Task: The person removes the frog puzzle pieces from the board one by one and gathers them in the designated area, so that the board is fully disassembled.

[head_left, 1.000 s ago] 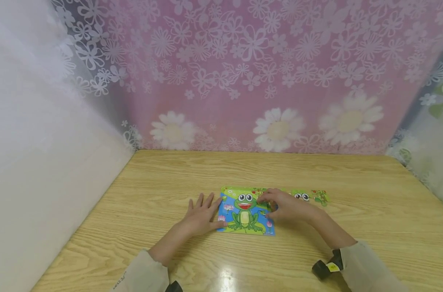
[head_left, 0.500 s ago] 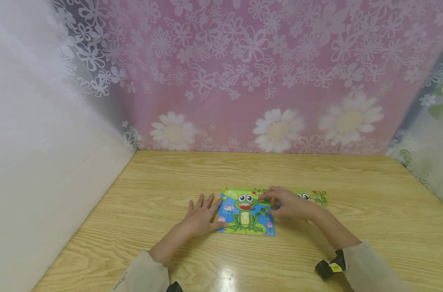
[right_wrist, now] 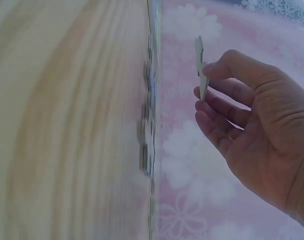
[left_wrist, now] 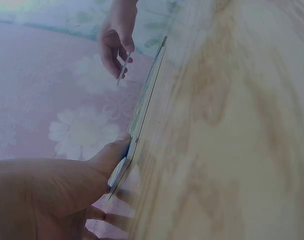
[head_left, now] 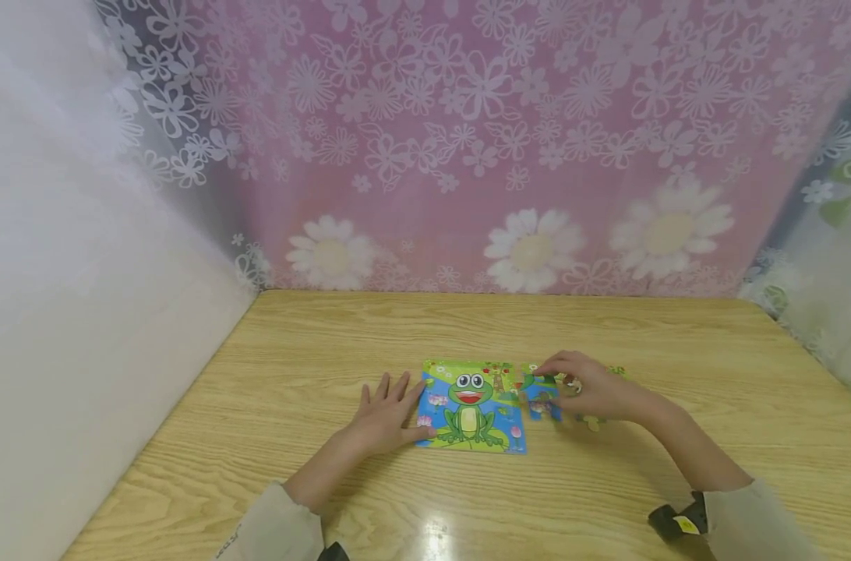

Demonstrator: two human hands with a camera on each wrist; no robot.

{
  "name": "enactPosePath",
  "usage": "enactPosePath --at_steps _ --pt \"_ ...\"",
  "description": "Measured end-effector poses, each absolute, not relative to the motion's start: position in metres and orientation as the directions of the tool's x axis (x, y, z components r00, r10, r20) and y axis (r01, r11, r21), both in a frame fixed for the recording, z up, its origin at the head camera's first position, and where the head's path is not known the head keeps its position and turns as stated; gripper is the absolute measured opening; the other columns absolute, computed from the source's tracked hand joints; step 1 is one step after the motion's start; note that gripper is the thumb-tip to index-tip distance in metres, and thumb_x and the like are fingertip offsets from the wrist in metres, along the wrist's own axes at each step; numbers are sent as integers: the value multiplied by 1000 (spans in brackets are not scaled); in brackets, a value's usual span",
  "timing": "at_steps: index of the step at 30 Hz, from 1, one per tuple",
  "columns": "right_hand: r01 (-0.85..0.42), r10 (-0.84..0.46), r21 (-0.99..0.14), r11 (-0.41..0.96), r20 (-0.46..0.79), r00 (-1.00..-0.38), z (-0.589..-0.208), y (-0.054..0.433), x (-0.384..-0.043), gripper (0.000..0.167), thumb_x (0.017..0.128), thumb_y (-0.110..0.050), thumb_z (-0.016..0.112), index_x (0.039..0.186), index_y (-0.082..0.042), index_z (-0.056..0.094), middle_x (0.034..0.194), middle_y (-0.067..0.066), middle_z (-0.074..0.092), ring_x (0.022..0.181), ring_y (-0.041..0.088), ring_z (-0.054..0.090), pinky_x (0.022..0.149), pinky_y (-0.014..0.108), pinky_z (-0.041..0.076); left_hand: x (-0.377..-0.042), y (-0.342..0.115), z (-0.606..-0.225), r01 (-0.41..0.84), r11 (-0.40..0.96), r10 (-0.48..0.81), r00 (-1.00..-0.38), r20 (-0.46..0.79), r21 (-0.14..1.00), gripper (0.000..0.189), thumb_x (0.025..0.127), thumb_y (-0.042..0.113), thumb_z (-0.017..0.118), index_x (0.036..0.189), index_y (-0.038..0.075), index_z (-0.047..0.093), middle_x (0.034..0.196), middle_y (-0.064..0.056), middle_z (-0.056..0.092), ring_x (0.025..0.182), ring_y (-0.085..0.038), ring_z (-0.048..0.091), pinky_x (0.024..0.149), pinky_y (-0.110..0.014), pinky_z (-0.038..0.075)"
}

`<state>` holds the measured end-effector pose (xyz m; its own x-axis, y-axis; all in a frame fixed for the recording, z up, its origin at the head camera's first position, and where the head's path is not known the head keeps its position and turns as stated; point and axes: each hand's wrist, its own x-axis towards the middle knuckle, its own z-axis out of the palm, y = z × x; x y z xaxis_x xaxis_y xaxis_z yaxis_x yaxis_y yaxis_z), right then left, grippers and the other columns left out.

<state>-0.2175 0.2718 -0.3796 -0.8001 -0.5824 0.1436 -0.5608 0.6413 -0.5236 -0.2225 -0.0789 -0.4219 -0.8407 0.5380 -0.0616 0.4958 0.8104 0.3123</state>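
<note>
A frog picture puzzle (head_left: 471, 421) lies flat on the table. My left hand (head_left: 382, 421) rests at its left edge, fingers spread on the table and thumb on the picture. In the left wrist view that thumb lies along the edge of the thin board (left_wrist: 142, 107). Just right of the puzzle, my right hand (head_left: 597, 389) pinches a thin jigsaw piece (right_wrist: 200, 60) between thumb and fingers. The right wrist view has this piece lifted off the table. Blue-green jigsaw pieces (head_left: 545, 411) lie beneath its fingertips, and the hand hides part of them.
More jigsaw pieces (head_left: 592, 423) show around the right hand, with a green and red one (head_left: 616, 370) behind it. The wooden table (head_left: 313, 335) is bounded by a pink flowered curtain (head_left: 411, 195) at the back and a white sheet (head_left: 117, 273) at the left.
My right hand has moved right, off the puzzle's right side, uncovering the tree picture there. It now covers the frog eyes on the loose pieces. The left hand stays put.
</note>
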Motion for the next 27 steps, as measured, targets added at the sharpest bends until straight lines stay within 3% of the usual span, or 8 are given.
enactPosePath --at_steps 9,18,27 --pt "-563 -539 -449 694 195 -819 -376 302 -203 39 83 -20 70 117 -6 59 114 6 53 96 26 51 75 45 46 -223 -79 -423 491 810 535 -842 -64 320 83 85 62 48 147 15 22 150 -16 11 133 -44 2 97 -66 2" --pt "-523 -491 -477 706 202 -847 -376 335 -190 39 83 -9 67 120 -2 56 120 14 50 102 33 49 74 49 45 -223 -79 -422 485 811 530 -846 -61 326 83 84 62 49 147 16 22 150 -17 12 133 -44 2 97 -66 2" --pt "-541 -480 -423 727 250 -841 -386 363 -184 38 82 -7 69 117 1 57 115 13 54 101 17 50 76 34 47 -222 -79 -420 486 808 532 -845 -60 333 82 85 60 50 147 13 24 150 -18 13 133 -45 3 97 -66 2"
